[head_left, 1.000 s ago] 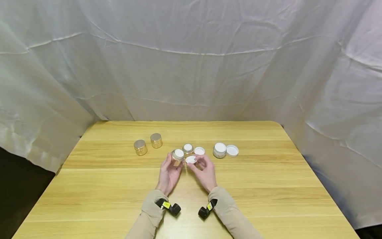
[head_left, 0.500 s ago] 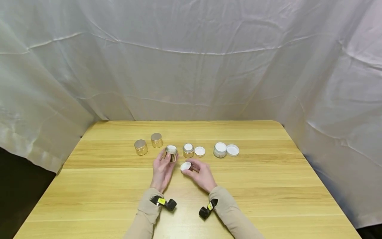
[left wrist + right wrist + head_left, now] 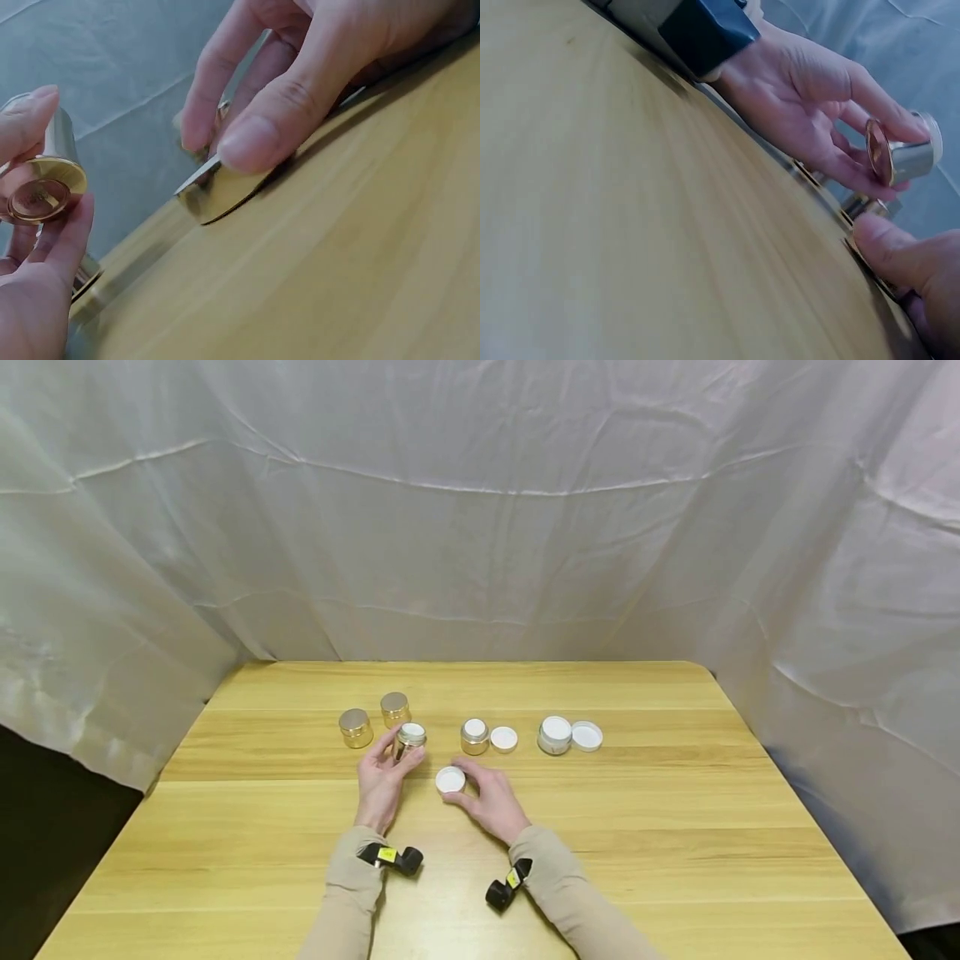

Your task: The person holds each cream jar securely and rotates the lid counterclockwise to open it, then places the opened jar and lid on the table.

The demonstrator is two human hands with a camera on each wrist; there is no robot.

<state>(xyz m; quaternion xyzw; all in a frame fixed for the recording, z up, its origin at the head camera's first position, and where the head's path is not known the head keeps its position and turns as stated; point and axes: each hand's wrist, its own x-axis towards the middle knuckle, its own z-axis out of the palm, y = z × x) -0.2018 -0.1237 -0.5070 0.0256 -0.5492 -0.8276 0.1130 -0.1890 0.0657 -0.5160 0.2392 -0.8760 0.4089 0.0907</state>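
Note:
My left hand [image 3: 377, 792] holds an open gold cosmetic jar [image 3: 410, 740] with a white inner cover between fingers and thumb. The jar is raised off the table; its gold base [image 3: 41, 191] shows in the left wrist view, and its silvery side [image 3: 913, 159] in the right wrist view. Pinched by its edge in my right hand [image 3: 495, 806] is a gold screw lid [image 3: 450, 780], white inside facing up. In the left wrist view that lid [image 3: 232, 191] is down at the tabletop, the right thumb at its rim.
Two lidded gold jars [image 3: 356, 728] stand at the left, one right behind the held jar. Farther right are an open gold jar [image 3: 474, 742] beside its upturned lid [image 3: 503, 740], and a wider open jar [image 3: 554, 739] beside another lid [image 3: 587, 736]. A grey curtain [image 3: 480, 543] hangs behind the table.
My left hand has moved left with the jar, away from the other open jar. The right hand has carried the lid left and nearer, down to the tabletop.

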